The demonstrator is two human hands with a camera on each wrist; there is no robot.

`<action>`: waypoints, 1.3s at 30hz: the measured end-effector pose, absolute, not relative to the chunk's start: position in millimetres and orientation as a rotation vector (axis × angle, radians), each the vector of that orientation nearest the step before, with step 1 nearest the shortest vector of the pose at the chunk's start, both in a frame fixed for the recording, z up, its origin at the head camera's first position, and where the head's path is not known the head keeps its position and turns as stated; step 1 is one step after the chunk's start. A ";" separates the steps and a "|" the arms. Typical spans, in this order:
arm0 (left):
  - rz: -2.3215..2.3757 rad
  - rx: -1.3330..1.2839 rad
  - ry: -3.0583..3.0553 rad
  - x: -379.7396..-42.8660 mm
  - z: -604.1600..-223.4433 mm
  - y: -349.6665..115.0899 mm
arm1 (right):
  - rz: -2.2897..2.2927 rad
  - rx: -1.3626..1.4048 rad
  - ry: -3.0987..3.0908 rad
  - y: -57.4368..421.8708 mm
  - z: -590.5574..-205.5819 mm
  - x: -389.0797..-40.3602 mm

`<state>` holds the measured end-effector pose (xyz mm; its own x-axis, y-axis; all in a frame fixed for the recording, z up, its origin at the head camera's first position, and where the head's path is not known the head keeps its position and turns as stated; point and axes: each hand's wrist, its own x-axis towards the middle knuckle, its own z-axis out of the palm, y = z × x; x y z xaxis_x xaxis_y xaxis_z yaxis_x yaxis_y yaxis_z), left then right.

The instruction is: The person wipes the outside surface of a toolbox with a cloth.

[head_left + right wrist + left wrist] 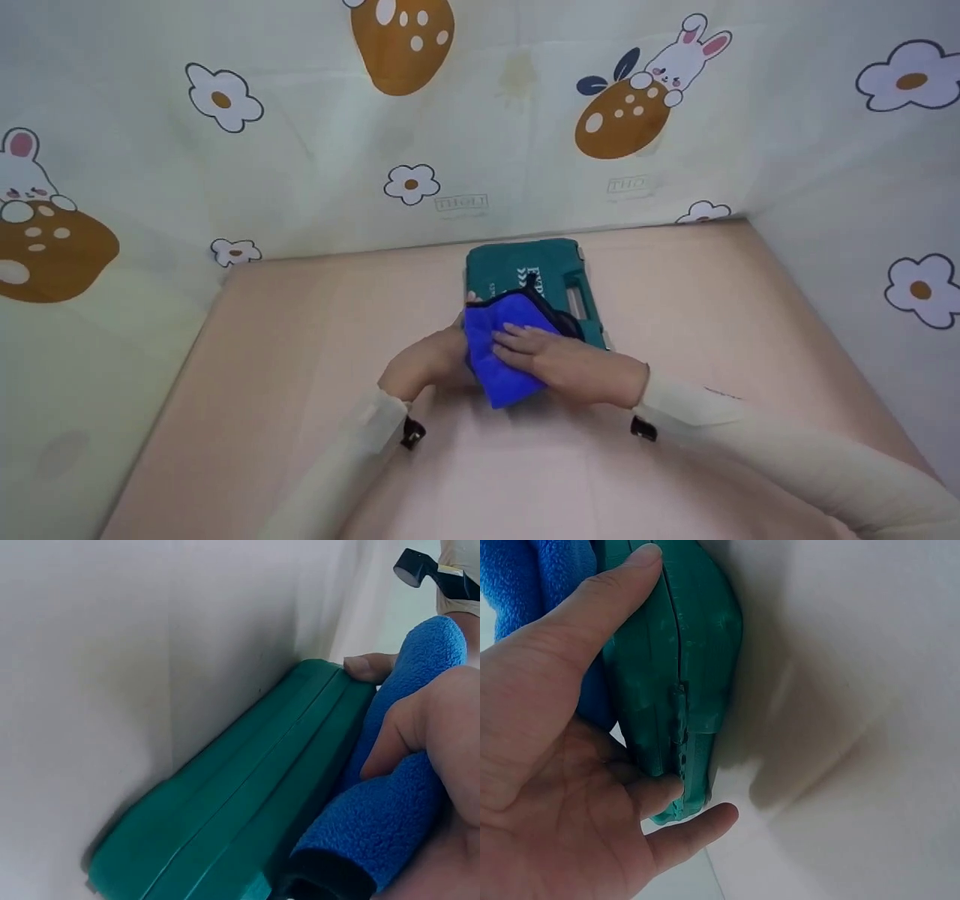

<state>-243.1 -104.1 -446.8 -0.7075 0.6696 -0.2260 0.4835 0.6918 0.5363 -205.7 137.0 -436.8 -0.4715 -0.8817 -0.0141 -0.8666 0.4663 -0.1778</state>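
A green plastic carrying case (517, 262) with pale lettering and a handle slot lies on the table. Over its near part is a fleecy blue cloth (510, 375) with black edging. My right hand (566, 364) holds the cloth against the lid, fingers spread across it; in the right wrist view the thumb (401, 735) digs into a fold. At the case's left side my left hand (435, 360) grips the case, thumb (619, 596) along its seam in the left wrist view. Some left fingers are hidden behind the case.
The pale table (300, 360) meets a curtain-like backdrop (315, 172) printed with flowers and rabbits just behind the case. More printed sheeting borders the left and right sides. A dark wrist-worn device (643, 429) hangs at each sleeve.
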 end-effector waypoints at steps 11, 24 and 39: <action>0.561 0.720 2.555 -239.0 -443.7 -103.2 | -0.312 -1.569 2.561 164.0 -442.1 -205.5; 0.533 0.577 2.563 -239.8 -445.2 -98.7 | -0.472 -1.464 2.540 202.3 -448.0 -203.9; 0.573 0.559 2.560 -238.4 -446.1 -98.5 | -0.734 -1.213 2.579 230.6 -455.6 -222.4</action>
